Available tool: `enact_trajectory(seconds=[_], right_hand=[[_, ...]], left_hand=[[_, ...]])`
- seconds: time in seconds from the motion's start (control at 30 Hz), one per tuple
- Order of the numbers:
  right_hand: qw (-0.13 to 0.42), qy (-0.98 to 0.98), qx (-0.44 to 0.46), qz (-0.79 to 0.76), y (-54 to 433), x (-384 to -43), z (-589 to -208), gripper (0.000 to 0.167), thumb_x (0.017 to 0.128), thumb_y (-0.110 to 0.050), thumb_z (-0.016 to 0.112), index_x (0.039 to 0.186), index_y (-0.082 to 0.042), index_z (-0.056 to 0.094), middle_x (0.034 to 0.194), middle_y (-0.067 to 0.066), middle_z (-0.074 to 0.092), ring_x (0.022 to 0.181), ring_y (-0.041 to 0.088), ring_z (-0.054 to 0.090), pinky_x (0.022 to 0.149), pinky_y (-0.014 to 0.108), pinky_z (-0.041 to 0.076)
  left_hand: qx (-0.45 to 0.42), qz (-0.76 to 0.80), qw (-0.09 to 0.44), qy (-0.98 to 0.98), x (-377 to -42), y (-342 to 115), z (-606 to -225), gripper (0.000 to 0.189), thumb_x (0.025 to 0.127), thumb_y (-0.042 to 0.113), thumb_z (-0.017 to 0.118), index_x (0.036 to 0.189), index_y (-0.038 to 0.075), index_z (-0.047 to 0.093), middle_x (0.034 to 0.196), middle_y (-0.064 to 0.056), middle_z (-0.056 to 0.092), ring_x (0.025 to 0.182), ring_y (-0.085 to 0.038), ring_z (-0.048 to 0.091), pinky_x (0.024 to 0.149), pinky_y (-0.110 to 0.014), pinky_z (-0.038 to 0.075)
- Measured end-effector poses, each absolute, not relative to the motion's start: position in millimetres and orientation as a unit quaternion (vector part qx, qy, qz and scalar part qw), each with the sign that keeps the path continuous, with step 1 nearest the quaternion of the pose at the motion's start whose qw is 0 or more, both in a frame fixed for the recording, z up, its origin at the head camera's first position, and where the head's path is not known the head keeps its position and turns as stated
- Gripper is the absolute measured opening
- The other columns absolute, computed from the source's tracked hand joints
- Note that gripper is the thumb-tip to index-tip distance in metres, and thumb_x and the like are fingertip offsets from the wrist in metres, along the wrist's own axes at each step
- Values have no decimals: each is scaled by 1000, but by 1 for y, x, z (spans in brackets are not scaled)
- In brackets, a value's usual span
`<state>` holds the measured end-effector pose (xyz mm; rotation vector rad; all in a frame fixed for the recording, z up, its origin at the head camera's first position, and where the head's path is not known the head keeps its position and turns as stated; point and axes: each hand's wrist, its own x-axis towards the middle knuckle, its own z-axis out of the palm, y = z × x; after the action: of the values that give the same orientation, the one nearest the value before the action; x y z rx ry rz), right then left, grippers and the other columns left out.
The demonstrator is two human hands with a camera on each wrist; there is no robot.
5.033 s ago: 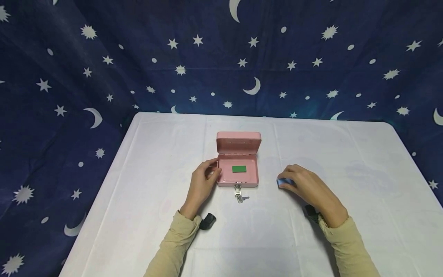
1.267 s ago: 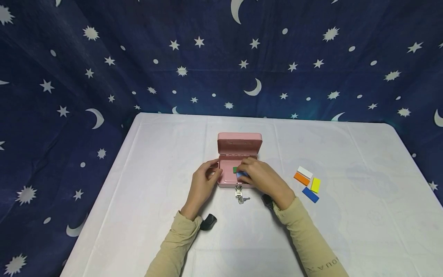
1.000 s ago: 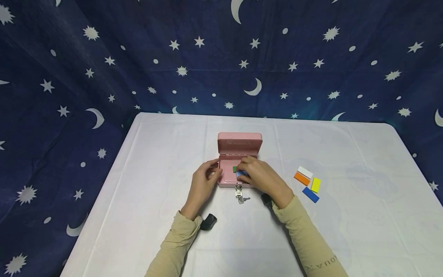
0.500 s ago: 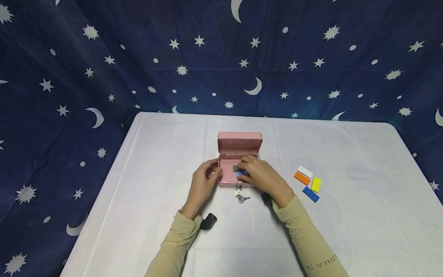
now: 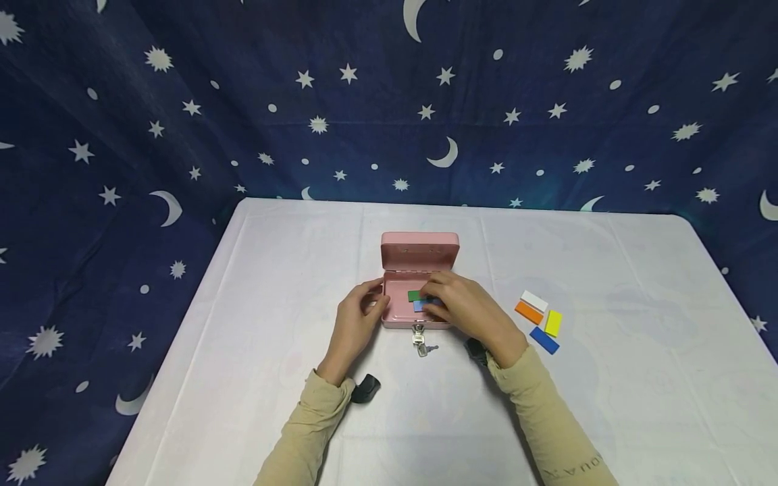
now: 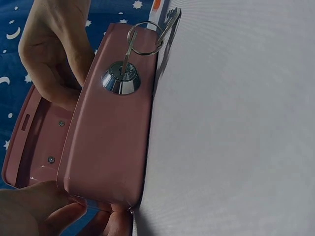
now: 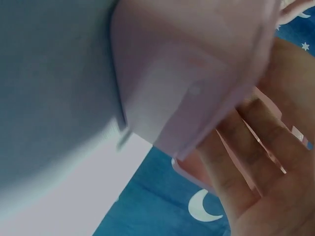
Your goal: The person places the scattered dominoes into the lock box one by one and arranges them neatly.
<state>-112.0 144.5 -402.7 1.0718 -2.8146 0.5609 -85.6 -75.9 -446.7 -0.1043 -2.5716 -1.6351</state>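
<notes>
A small pink cash box [image 5: 398, 314] stands on the table with its lid [image 5: 420, 253] raised. My left hand [image 5: 354, 324] grips its left wall, thumb at the rim and fingers outside. Over the right part of the box is my right hand [image 5: 471, 307], its fingers reaching in and loosely bent. On the box floor lie a green block [image 5: 414, 295] and, just in front of it, a light blue block [image 5: 418, 306]. Both are flat and rectangular, partly covered by the right fingers. A key [image 6: 129, 51] sits in the front lock [image 6: 121, 78], with a second key on its ring.
Right of the box lie more flat blocks: white [image 5: 535, 301], orange [image 5: 529, 312], yellow [image 5: 553, 323] and dark blue [image 5: 543, 339]. A white cloth covers the table [image 5: 292, 270]. Behind hangs a dark blue curtain [image 5: 365, 94] with stars and moons.
The right hand has carried the light blue block from right of the box to beside the green one. Just now its fingers have drawn slightly right, off the block. The left hand stays put.
</notes>
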Motion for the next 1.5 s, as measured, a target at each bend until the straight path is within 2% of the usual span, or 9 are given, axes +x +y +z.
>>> enact_trajectory(seconds=[0.33,0.63,0.87,1.5], right_hand=[[52,-921,340,185,155,-107,-390,21,85,-18,80,102,-8,74,100,1,65,93,16,60,87,36,57],[53,-927,324,178,166,-104,-385,26,85,-18,80,106,-6,72,105,6,68,98,21,62,86,39,58],[74,-923,334,175,180,-102,-390,25,83,-14,81,106,-5,73,100,6,66,93,20,61,78,38,57],[83,-935,306,159,214,-96,-398,24,83,-12,81,103,-4,73,100,8,65,94,23,62,78,40,58]], left_hand=[[-33,-548,42,-835,-86,-75,-447,38,94,11,68,131,2,62,121,-14,67,104,-23,68,82,-26,59],[-31,-550,40,-834,-86,-75,-448,39,94,11,68,132,3,61,122,-14,67,105,-22,68,83,-27,59],[-31,-547,44,-836,-86,-76,-448,39,94,11,68,131,3,61,121,-13,67,104,-22,68,83,-28,59],[-30,-543,45,-838,-85,-75,-448,39,94,10,68,131,4,62,121,-13,67,104,-21,68,82,-27,59]])
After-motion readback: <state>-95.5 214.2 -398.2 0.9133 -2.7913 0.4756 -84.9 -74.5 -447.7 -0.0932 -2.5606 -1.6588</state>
